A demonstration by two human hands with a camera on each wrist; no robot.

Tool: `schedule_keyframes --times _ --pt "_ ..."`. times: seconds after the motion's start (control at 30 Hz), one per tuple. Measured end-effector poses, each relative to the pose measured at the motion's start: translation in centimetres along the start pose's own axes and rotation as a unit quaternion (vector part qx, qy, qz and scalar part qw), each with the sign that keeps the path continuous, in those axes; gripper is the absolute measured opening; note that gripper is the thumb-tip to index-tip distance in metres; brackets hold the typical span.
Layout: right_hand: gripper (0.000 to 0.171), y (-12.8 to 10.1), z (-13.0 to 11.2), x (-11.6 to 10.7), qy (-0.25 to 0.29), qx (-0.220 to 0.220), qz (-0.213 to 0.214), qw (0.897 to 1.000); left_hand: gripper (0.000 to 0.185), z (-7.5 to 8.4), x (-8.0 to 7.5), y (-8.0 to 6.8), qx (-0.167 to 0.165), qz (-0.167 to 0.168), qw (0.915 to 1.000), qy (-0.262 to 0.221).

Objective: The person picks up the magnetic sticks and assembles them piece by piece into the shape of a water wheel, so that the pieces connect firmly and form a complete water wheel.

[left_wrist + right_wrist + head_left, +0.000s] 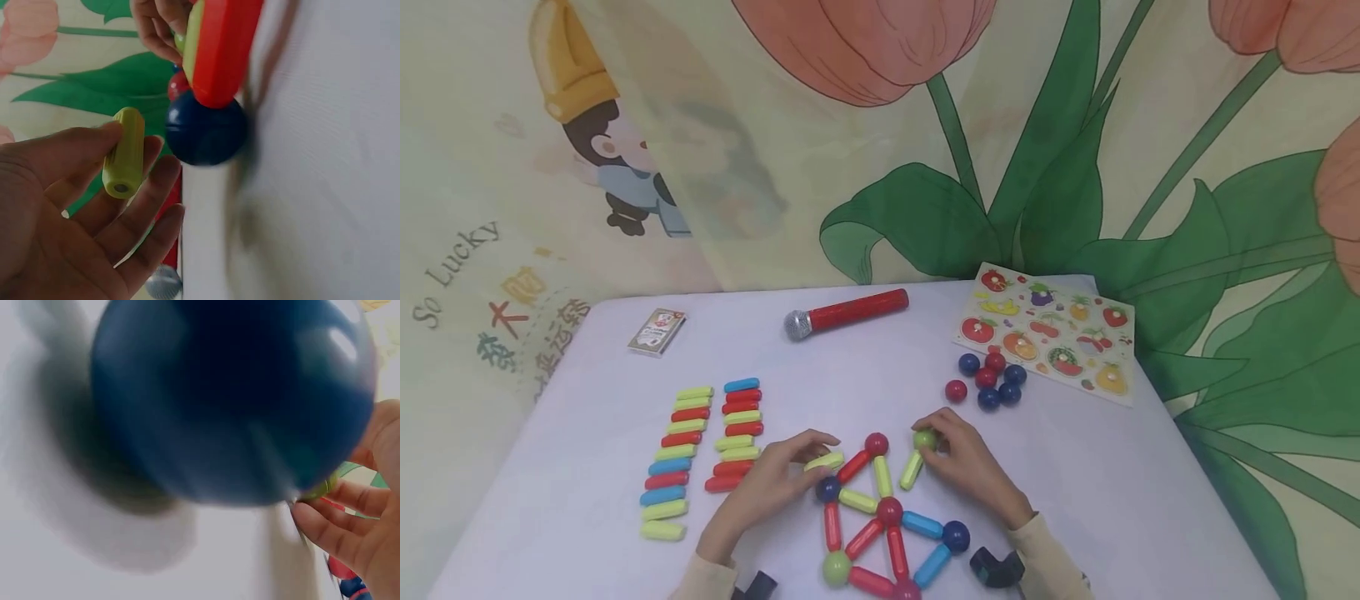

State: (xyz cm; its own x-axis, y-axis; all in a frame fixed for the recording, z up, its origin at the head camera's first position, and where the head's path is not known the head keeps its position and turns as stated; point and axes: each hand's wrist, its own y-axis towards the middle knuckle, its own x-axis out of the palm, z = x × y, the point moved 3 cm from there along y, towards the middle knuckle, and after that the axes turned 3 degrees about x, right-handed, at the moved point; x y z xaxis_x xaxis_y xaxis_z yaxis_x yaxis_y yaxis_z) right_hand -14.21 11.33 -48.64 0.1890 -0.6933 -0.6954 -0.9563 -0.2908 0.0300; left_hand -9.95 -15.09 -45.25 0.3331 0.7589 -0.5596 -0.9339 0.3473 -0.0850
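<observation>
My left hand [780,479] pinches a yellow-green magnetic stick [124,153] between thumb and fingers, close to the blue ball [828,489] at the left corner of a ball-and-stick frame. In my right hand [964,457] is a green ball [925,439], with another yellow-green stick [912,469] hanging from it toward the frame. The frame lies flat on the table, made of red, blue and yellow-green sticks joined at balls: a red centre ball [890,511], a red top ball [876,444], a green ball [837,568] and a blue right ball [956,537].
Two columns of loose sticks [670,466] lie left of the frame. Several red and blue balls [988,398] cluster at right, beside a fruit sticker board [1048,333]. A red microphone [857,310] and a small card box [657,332] lie toward the back of the white table [820,367].
</observation>
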Motion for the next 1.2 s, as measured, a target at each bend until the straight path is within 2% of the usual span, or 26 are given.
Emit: schedule_keyframes --times 0.13,0.33,0.43,0.57,0.67,0.87,1.0,1.1,1.2 --pt "0.030 -0.2 -0.1 0.0 0.019 -0.006 -0.029 0.999 0.037 1.3 0.4 1.7 0.036 0.006 0.9993 -0.012" --pt "0.029 -0.8 -0.3 -0.1 0.034 -0.021 -0.050 0.998 0.037 3.3 1.5 4.8 0.105 -0.009 0.9944 -0.002" --pt "0.028 -1.0 -0.2 -0.2 0.036 -0.018 -0.049 0.998 0.036 3.8 2.2 6.4 0.117 -0.033 0.9925 0.013" --pt "0.028 -1.1 -0.1 -0.2 0.036 -0.011 -0.052 0.998 0.035 3.4 3.4 7.8 0.108 -0.079 0.9906 0.026" --pt "0.030 -1.3 0.2 -0.3 0.033 0.001 -0.049 0.998 0.034 3.2 4.1 8.3 0.104 -0.100 0.9892 0.027" --pt "0.037 -1.7 0.5 -0.5 0.020 0.038 -0.037 0.998 0.030 3.5 4.8 8.6 0.115 -0.106 0.9870 0.037" --pt "0.039 -1.9 0.5 -0.4 0.024 0.038 -0.034 0.998 0.028 3.3 5.1 8.5 0.110 -0.120 0.9850 0.058" --pt "0.040 -2.0 0.5 -0.3 0.026 0.030 -0.033 0.999 0.027 2.7 5.2 8.2 0.104 -0.115 0.9856 0.068" --pt "0.039 -2.1 0.5 -0.2 0.027 0.026 -0.033 0.999 0.026 2.0 5.3 8.1 0.097 -0.098 0.9891 0.051"
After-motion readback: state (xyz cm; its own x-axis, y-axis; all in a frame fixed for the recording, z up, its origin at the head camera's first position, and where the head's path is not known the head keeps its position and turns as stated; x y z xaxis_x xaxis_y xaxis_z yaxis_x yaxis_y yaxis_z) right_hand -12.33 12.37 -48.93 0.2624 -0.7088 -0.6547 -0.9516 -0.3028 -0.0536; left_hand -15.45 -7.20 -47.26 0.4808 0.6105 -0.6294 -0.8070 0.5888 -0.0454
